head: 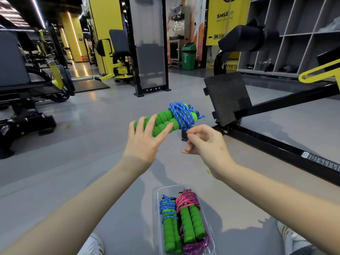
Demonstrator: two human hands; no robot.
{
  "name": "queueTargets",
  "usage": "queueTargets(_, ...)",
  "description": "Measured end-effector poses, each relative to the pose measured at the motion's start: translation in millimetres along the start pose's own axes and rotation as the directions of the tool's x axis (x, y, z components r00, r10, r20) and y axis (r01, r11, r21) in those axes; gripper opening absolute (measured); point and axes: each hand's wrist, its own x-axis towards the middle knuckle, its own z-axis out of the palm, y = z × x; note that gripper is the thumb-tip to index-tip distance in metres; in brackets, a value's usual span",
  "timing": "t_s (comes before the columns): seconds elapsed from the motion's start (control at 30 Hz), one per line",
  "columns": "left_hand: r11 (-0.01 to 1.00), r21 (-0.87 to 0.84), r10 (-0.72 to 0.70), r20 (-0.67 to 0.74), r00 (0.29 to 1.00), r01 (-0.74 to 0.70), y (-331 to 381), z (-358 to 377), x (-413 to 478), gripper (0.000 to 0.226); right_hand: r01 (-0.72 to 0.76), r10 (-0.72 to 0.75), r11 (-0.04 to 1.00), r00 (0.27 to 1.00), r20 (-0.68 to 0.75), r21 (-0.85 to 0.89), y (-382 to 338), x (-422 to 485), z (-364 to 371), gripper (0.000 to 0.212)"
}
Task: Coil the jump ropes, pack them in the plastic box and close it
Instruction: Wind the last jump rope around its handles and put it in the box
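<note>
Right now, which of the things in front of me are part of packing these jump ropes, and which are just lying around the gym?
Part of the job: hand-held blue rope, resting against the left hand, its end pinched by the right hand; plastic box; boxed blue rope and pink rope inside it.
Just there: green bin; black footplate; grey shelves.

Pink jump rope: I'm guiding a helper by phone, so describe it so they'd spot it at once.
Find the clear plastic box on the grey floor, bottom of view. Two coiled ropes with green handles lie inside; it is the right one, wound in pink cord, while its neighbour is blue.
</note>
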Motion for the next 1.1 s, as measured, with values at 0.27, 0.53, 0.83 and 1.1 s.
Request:
queueTargets(0.27,0.999,0.009,0.042,0.002,0.999,-0.042,7,-1,2,0.066,0.252,-0.183,0.932,0.948,0.261,-0.261,-8,11,-18,0.016)
queueTargets(0.53,0.99,-0.024,0.139,-0.077,0.987,-0.141,25,-2,-6,0.059,0.669,-0.555,0.276,0.697,0.454,-0.69,-3,35,-39,0.023)
queueTargets(0.83,0.977,0.013,0.212,-0.148,0.966,-0.213,39,-15,-4,0.048,0.445,-0.398,0.644,0.889,0.225,-0.622,2,34,-39,0.012)
queueTargets(1.1,0.976,0.021,0.218,-0.185,0.958,-0.218,39,-19,2,0.046,0.416,-0.386,0.662,0.902,0.192,-0.624,-5,36,-36,0.045)
